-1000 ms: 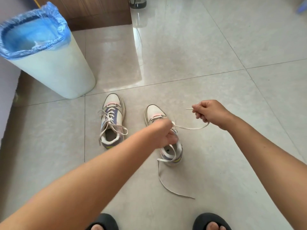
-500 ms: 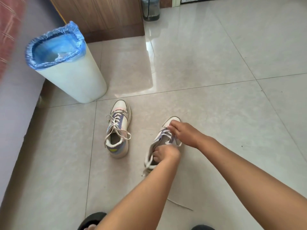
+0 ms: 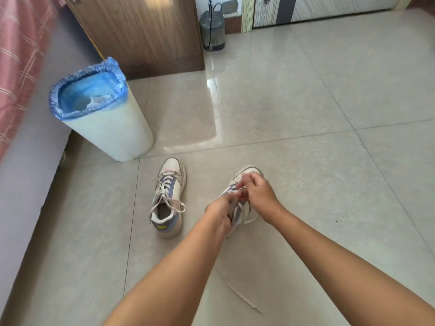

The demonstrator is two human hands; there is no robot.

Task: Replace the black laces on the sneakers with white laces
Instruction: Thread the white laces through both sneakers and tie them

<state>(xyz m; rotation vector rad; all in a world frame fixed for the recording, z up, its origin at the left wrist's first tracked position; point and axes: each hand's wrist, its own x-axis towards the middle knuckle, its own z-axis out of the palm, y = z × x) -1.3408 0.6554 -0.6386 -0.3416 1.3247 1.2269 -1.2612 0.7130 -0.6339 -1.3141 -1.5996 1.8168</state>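
Mid-lacing, frame centre: both hands, left [image 3: 220, 211] and right [image 3: 259, 191], pinch the white lace [image 3: 244, 209] on the right sneaker [image 3: 247, 171]; next, probably thread the following eyelet.

- Nothing readable is showing from where I stand: no words, brand marks, numbers or signs on anything in the room.

Glossy tiled floor [image 3: 329, 109]; two sneakers [image 3: 168, 198], white bin [image 3: 113, 135], loose lace end [image 3: 244, 300], grey container [image 3: 211, 29]
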